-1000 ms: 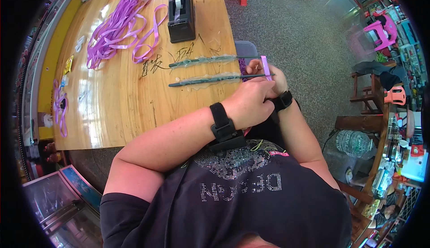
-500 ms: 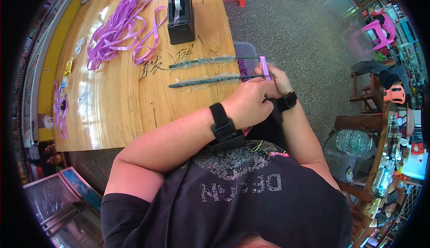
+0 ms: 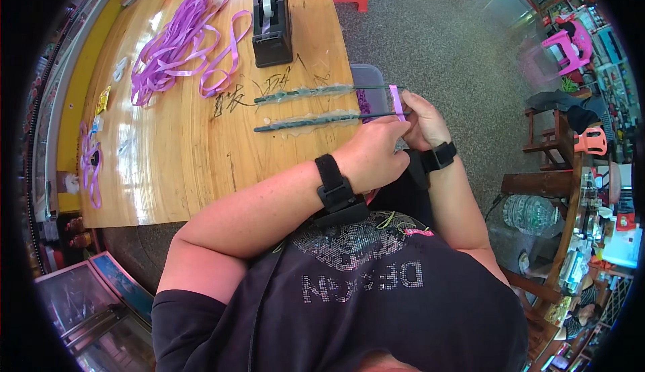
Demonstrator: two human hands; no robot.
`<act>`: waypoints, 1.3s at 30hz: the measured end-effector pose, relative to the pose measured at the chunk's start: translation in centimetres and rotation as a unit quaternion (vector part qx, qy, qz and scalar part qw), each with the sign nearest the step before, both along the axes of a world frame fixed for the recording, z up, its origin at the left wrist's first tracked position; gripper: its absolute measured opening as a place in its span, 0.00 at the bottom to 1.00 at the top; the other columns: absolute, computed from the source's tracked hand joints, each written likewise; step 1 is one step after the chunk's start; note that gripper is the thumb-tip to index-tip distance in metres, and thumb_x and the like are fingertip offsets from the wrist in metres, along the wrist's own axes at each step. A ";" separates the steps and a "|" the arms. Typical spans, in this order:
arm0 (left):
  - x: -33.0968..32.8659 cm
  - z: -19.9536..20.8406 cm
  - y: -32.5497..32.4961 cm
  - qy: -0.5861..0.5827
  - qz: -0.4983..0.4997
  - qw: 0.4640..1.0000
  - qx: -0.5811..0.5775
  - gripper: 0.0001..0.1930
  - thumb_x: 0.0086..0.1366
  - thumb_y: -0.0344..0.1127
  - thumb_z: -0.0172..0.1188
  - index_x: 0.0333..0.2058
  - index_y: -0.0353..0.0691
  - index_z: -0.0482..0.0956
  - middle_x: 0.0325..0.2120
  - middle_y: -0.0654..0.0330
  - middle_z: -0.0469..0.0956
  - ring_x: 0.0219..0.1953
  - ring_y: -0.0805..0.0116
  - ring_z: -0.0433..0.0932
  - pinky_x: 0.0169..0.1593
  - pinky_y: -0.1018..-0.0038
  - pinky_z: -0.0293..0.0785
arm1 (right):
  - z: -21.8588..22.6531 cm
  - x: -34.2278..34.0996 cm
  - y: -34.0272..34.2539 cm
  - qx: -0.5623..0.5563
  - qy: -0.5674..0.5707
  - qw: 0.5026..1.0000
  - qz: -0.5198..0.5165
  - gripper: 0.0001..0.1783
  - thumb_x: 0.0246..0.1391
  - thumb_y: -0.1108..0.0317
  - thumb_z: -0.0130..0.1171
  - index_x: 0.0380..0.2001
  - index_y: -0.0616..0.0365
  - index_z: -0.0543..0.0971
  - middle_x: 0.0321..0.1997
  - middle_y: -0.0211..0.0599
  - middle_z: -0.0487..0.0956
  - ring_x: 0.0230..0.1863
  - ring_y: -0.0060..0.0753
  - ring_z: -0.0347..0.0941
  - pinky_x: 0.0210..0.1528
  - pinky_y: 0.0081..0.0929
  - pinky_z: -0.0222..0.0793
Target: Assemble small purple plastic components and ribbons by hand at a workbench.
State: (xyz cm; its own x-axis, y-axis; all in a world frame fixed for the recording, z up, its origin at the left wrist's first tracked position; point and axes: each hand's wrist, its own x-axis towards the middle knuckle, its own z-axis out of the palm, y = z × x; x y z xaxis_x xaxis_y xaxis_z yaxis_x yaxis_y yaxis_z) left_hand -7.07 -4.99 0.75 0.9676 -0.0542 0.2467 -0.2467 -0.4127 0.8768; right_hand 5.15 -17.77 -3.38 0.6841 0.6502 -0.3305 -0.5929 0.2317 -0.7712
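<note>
Two thin dark green rods, a far one (image 3: 309,91) and a near one (image 3: 309,122), are stuck side by side to the table with clear, lumpy glue. Their right ends reach past the table's edge. A short band of purple ribbon (image 3: 396,102) spans the two rod ends. My left hand (image 3: 376,154) is closed, its fingertips pinching the ribbon beside the near rod. On the ribbon's right side is my right hand (image 3: 428,125), thumb toward the band and fingers curled at it. The left hand partly covers the fingers' contact.
A heap of purple ribbon (image 3: 178,46) lies on the wooden table (image 3: 195,150), beside a black tape dispenser (image 3: 272,26). Under the rods, past the table's edge, a translucent bin (image 3: 368,75) holds purple pieces. Stools and a large clear bottle (image 3: 531,214) stand to the right.
My right hand has shifted slightly to the right, away from the ribbon band. My left hand stays nearly in place, and the rods have not moved.
</note>
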 end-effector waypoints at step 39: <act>0.1 0.1 0.1 0.020 -0.013 1.000 -0.009 0.09 0.48 0.24 0.52 0.31 0.34 0.71 0.30 0.44 0.73 0.34 0.48 0.74 0.37 0.62 0.70 | -1.8 -0.2 1.3 0.068 0.079 0.993 0.051 0.12 0.63 0.62 0.41 0.33 0.58 0.70 0.31 0.33 0.72 0.31 0.27 0.69 0.37 0.25 0.68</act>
